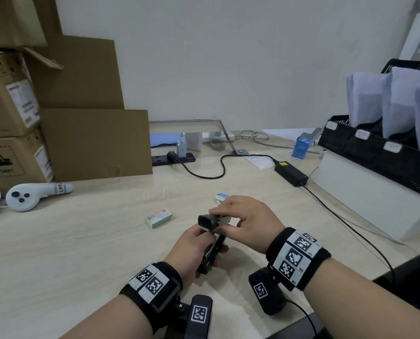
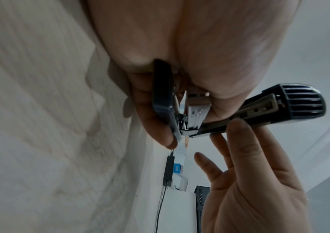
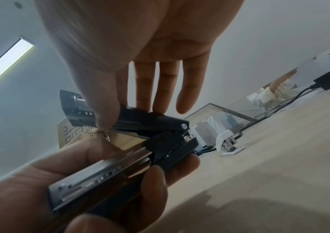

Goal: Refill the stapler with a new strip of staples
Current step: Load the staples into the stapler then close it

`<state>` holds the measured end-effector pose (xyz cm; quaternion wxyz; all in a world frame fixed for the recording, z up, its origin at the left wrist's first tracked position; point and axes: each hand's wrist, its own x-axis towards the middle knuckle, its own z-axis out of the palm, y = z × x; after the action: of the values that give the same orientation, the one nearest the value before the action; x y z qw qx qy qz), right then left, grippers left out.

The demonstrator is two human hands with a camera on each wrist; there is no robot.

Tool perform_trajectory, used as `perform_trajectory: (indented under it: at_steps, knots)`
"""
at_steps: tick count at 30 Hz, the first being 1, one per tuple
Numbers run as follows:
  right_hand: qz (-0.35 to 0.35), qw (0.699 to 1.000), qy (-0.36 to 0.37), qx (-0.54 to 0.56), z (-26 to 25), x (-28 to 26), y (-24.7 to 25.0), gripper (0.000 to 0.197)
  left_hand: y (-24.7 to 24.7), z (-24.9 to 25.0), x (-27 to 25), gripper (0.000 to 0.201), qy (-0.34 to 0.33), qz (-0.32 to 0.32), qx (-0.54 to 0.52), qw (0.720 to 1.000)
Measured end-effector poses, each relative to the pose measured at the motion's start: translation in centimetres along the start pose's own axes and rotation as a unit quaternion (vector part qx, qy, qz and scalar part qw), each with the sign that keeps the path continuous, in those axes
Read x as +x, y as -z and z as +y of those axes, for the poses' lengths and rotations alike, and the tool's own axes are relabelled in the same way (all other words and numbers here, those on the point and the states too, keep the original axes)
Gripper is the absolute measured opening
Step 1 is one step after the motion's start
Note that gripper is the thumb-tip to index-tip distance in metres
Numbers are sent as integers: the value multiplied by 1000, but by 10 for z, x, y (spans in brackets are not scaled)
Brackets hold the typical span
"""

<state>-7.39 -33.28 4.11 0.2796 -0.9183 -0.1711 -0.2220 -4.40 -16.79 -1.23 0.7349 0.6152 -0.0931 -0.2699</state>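
Gripping the stapler (image 1: 210,250) base low in the frame's centre, the left hand (image 1: 192,248) steadies it while the right hand (image 1: 248,221) pinches the lid (image 1: 212,221) open; a slip could snap it shut before the box (image 1: 159,217) beyond yields a strip.

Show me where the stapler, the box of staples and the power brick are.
stapler (image 1: 206,223): head view, ribbed end of its raised top.
box of staples (image 1: 159,218): head view, top face.
power brick (image 1: 290,173): head view, middle of its top.
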Motion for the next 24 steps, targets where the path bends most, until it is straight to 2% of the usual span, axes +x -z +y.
perform_trajectory:
  at_steps: [2,5,8,10,15,17,19,20,22,24]
  knots:
    - [-1,1000,4,-4,-1,0,0,30,-1,0,0,27,-9,1,-13,1000]
    - [3,1000,-1,-11,-1,2,0,28,-2,-1,1,30,-5,13,-40,999]
    - [-2,1000,-7,-9,1,1,0,27,-3,2,2,39,21,40,-97,994]
    - [-5,1000,-11,-10,1,0,0,27,-1,2,3,48,34,36,-133,990]
    - [-26,999,-10,-27,0,1,-1,31,5,-2,6,78,60,9,-125,990]
    - [-65,997,-10,-39,0,1,-1,34,5,-1,5,74,56,-3,-109,992]
    - [-117,991,-19,-58,1,2,-2,36,3,1,4,51,50,-17,-121,991]
    - [-138,988,-26,-66,1,2,-3,36,3,1,4,47,49,-20,-134,990]
    - [-161,984,-40,-71,1,3,-3,39,5,-1,6,66,37,-17,-157,987]
    - [-163,983,-46,-73,1,2,-2,40,6,-2,6,62,21,-16,-160,987]
